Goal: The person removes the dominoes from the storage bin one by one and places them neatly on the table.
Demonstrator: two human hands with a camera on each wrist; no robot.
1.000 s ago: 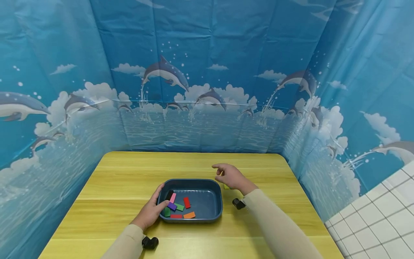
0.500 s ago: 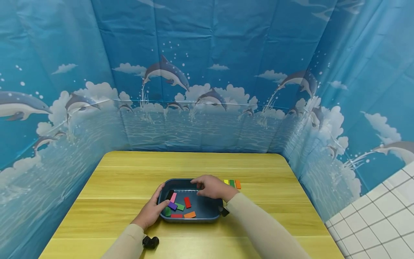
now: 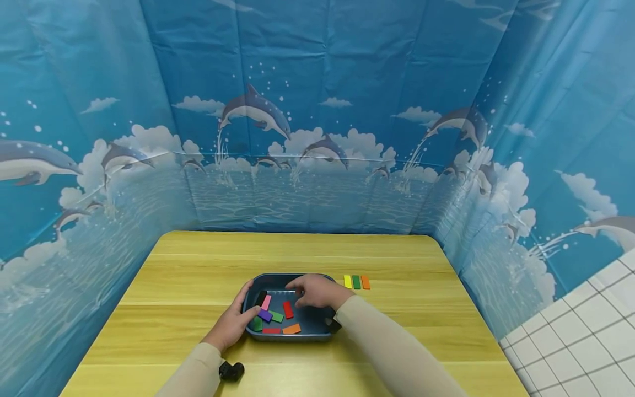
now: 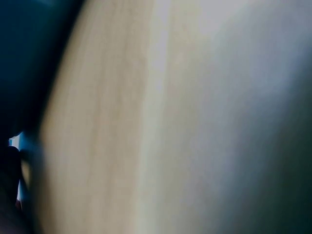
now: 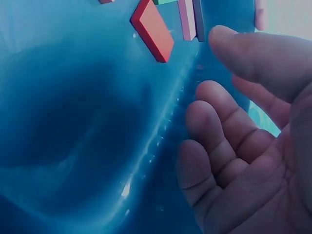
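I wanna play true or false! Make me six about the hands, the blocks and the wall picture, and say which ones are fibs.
1. The left hand grips the tray. True.
2. The right hand is holding a block. False: it holds nothing.
3. The pink block lies beside the black block. True.
4. The yellow block is inside the tray. False: it lies on the table.
5. The purple block is in the tray. True.
6. The blue backdrop shows elephants. False: it shows dolphins.
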